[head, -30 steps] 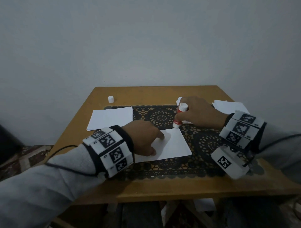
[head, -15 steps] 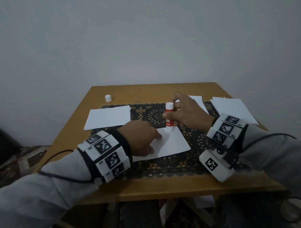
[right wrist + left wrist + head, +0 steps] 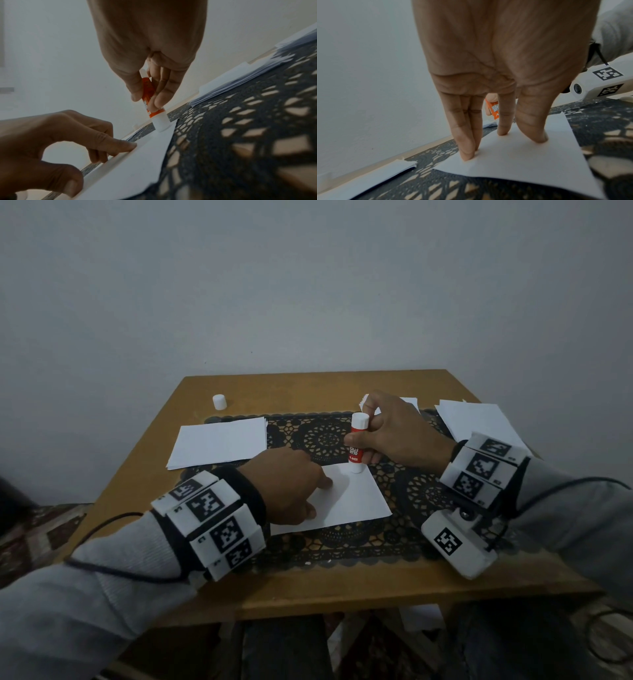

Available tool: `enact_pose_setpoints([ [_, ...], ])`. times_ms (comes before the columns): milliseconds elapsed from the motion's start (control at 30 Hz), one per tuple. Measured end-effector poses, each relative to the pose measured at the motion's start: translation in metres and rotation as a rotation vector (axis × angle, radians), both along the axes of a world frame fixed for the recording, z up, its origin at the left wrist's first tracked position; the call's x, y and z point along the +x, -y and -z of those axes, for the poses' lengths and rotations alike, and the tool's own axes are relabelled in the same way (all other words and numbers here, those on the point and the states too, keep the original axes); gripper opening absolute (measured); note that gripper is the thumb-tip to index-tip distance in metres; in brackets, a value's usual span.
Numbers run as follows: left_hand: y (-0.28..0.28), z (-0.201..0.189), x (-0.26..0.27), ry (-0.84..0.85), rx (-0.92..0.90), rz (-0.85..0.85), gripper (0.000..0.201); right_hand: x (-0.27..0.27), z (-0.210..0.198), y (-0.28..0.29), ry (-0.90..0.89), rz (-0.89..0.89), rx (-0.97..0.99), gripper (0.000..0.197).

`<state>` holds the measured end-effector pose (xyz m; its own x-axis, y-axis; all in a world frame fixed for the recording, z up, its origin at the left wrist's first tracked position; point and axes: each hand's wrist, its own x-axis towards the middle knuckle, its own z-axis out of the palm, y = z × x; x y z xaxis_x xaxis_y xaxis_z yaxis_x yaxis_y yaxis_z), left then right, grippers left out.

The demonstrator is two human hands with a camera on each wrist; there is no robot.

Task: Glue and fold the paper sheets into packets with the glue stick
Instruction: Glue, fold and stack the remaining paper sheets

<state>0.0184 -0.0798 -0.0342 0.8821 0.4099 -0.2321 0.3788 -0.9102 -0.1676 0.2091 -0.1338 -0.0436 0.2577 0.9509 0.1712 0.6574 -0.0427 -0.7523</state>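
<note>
One glue stick (image 3: 357, 442), upright at frame centre, tip on the far edge of one paper sheet (image 3: 346, 501); right hand (image 3: 394, 433) pinched it. Left hand (image 3: 287, 484) pressed the sheet, fingers straight. Three paper stacks: left stack (image 3: 219, 441), right stack (image 3: 479, 419), and one behind the right hand. One white cap (image 3: 219, 401) upper left.

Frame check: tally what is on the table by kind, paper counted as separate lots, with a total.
Glue stick: 1
Cap: 1
Lace mat: 1
Paper lots: 4, namely the sheet being glued, left stack, right stack, far lot behind the right hand
Total: 7
</note>
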Motion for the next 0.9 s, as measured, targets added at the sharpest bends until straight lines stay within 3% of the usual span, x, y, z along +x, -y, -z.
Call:
enact_pose_setpoints([
  [700,0.0017,-0.0011,-0.0005,0.002,0.019,0.009,0.059,0.0032,0.0054,0.0018,-0.100,0.052,0.081,0.030],
  [900,0.0011,-0.0003,0.0006,0.000,0.027,0.008,0.059,0.0046,-0.0009,0.0096,-0.194,-0.005,0.093,0.037],
])
